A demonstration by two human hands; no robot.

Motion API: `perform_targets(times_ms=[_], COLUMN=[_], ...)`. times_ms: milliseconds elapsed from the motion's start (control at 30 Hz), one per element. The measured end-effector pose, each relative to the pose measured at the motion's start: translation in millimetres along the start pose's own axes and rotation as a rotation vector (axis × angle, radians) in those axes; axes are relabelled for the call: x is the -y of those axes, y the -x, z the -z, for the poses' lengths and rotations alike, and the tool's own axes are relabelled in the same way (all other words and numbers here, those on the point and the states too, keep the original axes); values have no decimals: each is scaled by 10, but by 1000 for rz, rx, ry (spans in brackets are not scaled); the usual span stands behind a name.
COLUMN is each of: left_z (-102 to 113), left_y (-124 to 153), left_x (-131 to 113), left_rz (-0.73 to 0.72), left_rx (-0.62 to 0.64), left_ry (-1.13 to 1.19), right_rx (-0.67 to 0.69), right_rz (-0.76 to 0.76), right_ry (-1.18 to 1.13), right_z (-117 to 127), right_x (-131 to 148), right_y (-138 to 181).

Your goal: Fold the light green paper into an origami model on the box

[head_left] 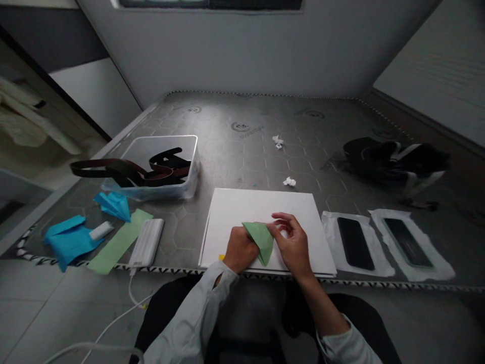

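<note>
Head view: folded green paper (pixel 264 243), over a white board (pixel 261 205), points its narrow tip toward the wearer, long axis roughly near-to-far; the curled left hand (pixel 241 250) grips and partly hides it, right hand (pixel 291 243) thumb-and-forefinger pinching its edge. Beyond lie crumpled white scraps (pixel 289 181).

Pale grey sleeves (pixel 195 316) (the left one loosely creased) are worn with dark trousers (pixel 168 304).
</note>
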State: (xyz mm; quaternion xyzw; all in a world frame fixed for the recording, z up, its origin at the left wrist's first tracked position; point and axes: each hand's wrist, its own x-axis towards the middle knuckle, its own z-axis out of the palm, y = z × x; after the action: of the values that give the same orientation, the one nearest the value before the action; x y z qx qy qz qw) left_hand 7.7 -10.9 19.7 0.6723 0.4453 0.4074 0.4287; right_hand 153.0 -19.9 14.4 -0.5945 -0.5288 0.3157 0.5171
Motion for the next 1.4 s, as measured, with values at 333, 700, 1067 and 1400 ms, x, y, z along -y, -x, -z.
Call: perform_targets(times_ms=[333,700,1067,1400], left_z=[-16,-32,-110,-77], left_y=[-1,22,85,59], left_x=[78,76,160,82], left_rz=[45,28,-149,-24], left_rx=[-89,-155,-87,-253], left_ry=[-117,-274,-352,-206], right_rx=[-54,281,156,203], right_rz=[407,524,483,256], right_ry=[372,521,569,494], right_z=[89,72,44,114], right_x=[18,10,-15,-46], right_y=[44,87,122,46])
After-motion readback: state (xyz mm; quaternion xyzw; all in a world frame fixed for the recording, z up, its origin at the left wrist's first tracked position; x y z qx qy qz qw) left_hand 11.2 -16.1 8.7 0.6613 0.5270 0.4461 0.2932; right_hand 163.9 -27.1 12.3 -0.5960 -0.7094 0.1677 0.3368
